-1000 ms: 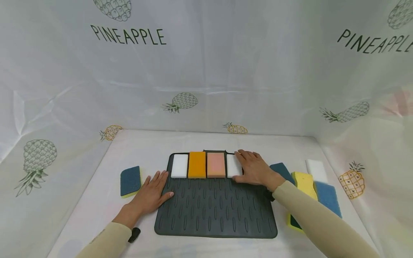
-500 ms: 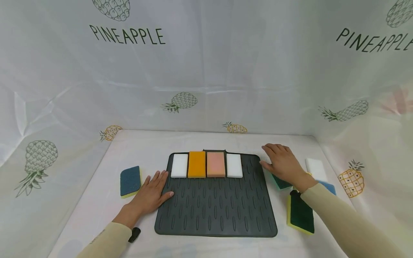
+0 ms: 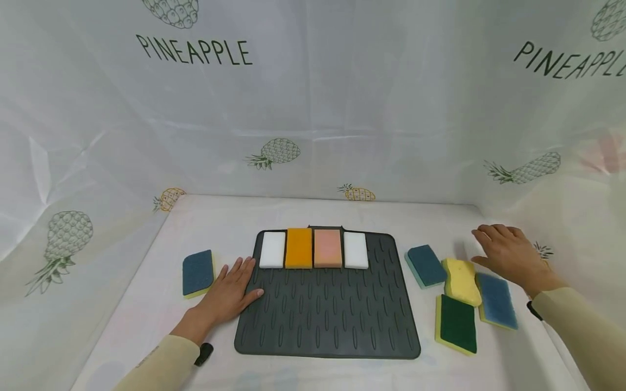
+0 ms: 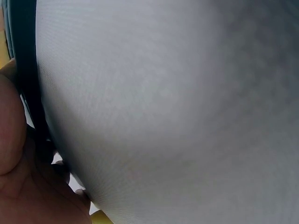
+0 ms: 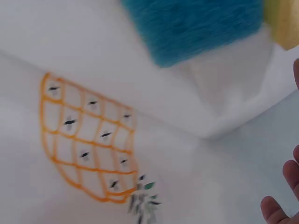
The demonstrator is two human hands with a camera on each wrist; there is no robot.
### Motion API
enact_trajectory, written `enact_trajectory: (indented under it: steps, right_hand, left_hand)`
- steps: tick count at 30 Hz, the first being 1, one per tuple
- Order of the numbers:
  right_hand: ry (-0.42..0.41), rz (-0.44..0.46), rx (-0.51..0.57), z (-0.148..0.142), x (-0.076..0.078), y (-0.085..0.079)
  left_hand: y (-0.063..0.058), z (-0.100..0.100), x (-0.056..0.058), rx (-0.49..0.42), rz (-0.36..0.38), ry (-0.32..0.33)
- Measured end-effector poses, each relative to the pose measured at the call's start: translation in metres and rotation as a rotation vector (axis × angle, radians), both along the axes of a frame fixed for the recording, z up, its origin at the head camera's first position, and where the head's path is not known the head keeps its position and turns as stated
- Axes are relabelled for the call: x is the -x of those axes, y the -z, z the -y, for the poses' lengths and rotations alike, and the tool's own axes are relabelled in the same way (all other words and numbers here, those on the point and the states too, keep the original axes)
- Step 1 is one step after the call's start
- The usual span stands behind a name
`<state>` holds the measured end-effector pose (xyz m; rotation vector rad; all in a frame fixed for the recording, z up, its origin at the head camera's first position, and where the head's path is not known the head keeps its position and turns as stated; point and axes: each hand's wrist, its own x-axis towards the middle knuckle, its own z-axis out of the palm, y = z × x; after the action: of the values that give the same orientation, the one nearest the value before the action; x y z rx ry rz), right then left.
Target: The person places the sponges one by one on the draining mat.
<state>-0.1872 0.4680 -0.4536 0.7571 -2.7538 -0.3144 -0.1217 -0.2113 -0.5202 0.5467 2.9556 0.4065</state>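
Observation:
My left hand (image 3: pixel 227 296) lies palm down over the left edge of the dark grey ridged mat (image 3: pixel 327 315), fingers straight. A sleeve (image 4: pixel 154 102) fills most of the left wrist view. Along the mat's far side stand a white block (image 3: pixel 272 250), an orange block (image 3: pixel 299 248), a pink block (image 3: pixel 327 248) and a second white block (image 3: pixel 356 250). My right hand (image 3: pixel 512 258) is beyond the blue scouring sponge (image 3: pixel 497 300) at the right, thumb apart from its loosely bent fingers. Between the fingertips (image 5: pixel 272 210) and thumb tip only pale background shows.
Right of the mat lie a blue-green sponge (image 3: pixel 425 266), a yellow sponge (image 3: pixel 462 281) and a green-topped yellow sponge (image 3: pixel 456 324). A dark blue and yellow sponge (image 3: pixel 198 273) lies left of the mat. A pineapple-print curtain (image 3: pixel 313 108) walls the table's back and sides.
My right hand has left the rightmost white block on the mat and moved right, past the sponges. The loose white block at the far right no longer shows. My left hand has stayed put.

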Motion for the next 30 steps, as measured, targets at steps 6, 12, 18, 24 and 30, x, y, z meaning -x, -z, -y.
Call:
enact_trajectory:
  steps: [6,12,18,24,30]
  right_hand:
    - [-0.004,0.042,-0.031,-0.022,-0.006,0.007]
    - [0.057,0.095,-0.041,-0.024,-0.008,0.011]
    - [0.101,0.112,-0.041,-0.028,-0.008,0.012]
    - [0.067,0.084,-0.015,-0.031,-0.008,0.01]
    - [0.101,0.113,-0.036,-0.03,-0.006,0.01]
  left_hand:
    - [0.002,0.0,0.0,-0.012,-0.01,0.001]
    - [0.0,0.0,-0.001,0.014,0.019,-0.01]
    - [0.0,-0.001,-0.001,0.022,0.022,-0.006]
    - [0.0,0.0,-0.002,0.015,0.015,-0.007]
    - [0.001,-0.001,-0.002,0.007,0.013,-0.011]
